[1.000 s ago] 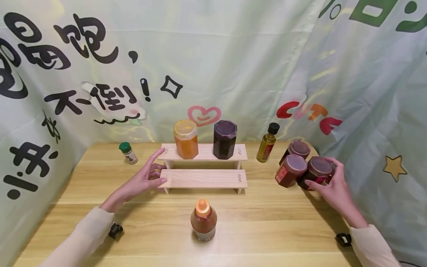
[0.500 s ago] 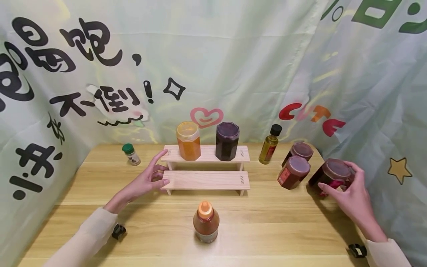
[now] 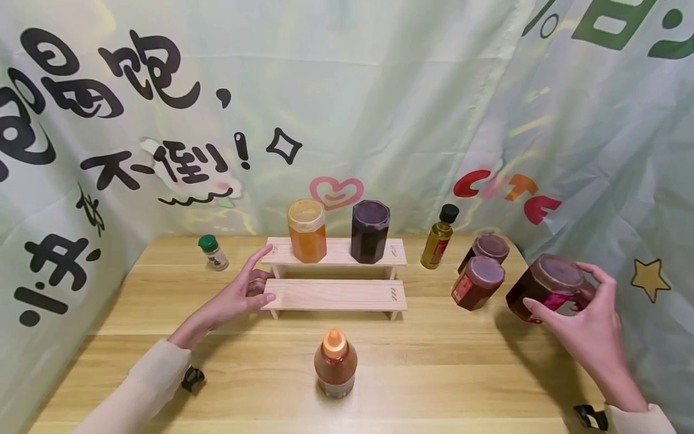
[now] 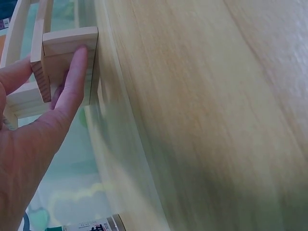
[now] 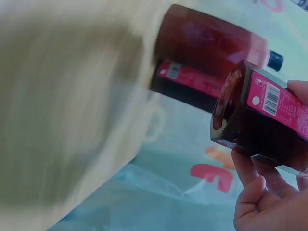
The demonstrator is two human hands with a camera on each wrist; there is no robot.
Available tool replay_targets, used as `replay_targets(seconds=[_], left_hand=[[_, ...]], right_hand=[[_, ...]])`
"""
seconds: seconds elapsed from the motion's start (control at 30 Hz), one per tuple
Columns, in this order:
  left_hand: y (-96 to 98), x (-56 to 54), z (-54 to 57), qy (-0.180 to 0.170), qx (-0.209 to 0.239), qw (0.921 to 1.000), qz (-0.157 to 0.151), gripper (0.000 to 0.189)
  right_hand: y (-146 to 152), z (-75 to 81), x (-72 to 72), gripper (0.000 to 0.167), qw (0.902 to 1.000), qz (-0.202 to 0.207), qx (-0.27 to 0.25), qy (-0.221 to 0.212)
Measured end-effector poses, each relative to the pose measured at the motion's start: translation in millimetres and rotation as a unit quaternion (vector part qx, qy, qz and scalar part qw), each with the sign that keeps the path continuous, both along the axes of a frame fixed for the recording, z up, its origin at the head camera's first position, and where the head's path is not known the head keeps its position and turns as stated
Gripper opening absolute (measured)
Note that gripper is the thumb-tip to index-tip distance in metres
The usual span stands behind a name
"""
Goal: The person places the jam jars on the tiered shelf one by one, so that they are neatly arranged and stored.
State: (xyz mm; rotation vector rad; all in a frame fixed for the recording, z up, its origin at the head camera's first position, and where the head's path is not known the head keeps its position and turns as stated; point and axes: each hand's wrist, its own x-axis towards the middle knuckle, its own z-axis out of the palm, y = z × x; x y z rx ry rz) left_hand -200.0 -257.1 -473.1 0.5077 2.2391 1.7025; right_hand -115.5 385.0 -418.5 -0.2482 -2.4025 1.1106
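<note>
In the head view my left hand (image 3: 237, 296) holds the left end of a two-step wooden rack (image 3: 333, 294). Its index finger lies against the upper step, its thumb on the lower one. My right hand (image 3: 591, 328) grips a dark jar (image 3: 534, 294) with a pink label, tilted and raised off the table at the right. The right wrist view shows the same jar (image 5: 260, 130) from below, fingers around it. On the upper step stand an orange jar (image 3: 307, 238) and a dark purple jar (image 3: 370, 235).
Left of the held jar stand a reddish-brown jar (image 3: 477, 286), another dark jar (image 3: 490, 247) partly behind it, and an oil bottle (image 3: 438, 238). An orange-capped sauce bottle (image 3: 336, 367) is in front of the rack. A green-capped shaker (image 3: 214, 253) stands at left. Printed curtains (image 3: 423, 90) hang behind.
My right hand has drawn its jar rightward, away from the other two jars, and lifted it off the table. My left hand stays at the rack; the head view shifted slightly.
</note>
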Motion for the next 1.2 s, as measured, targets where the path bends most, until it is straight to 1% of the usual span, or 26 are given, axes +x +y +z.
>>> replay_targets(seconds=[0.27,0.47,0.63,0.77,0.87,1.03,1.2], left_hand=[[3.0,-1.1,3.4,0.004,0.003,1.0000,-0.003,0.105],[0.3,1.3,1.1,0.006,-0.008,0.9999,0.004,0.105],[-0.8,2.9,-1.1,0.012,-0.006,0.9999,0.000,0.105],[0.1,1.8,-2.1,0.015,-0.005,0.9999,-0.004,0.104],[-0.8,1.0,-2.4,0.009,-0.003,1.0000,-0.002,0.105],[-1.6,0.2,-2.2,0.000,-0.002,1.0000,-0.005,0.106],[-1.5,-0.6,-3.3,0.003,-0.002,0.9999,-0.010,0.105]], right_hand=[[-14.0,18.1,5.9,0.114,0.9994,0.021,-0.015,0.022],[-27.7,28.2,6.8,0.112,0.9985,0.047,-0.021,0.020],[-42.1,31.0,7.8,0.112,0.9973,0.069,-0.014,0.020],[-53.4,32.4,7.1,0.113,0.9955,0.089,-0.006,0.030],[-64.2,32.7,4.3,0.113,0.9930,0.111,-0.002,0.042],[-82.4,33.3,-0.8,0.114,0.9884,0.144,0.009,0.045],[-98.1,32.3,-7.5,0.116,0.9836,0.174,0.007,0.047]])
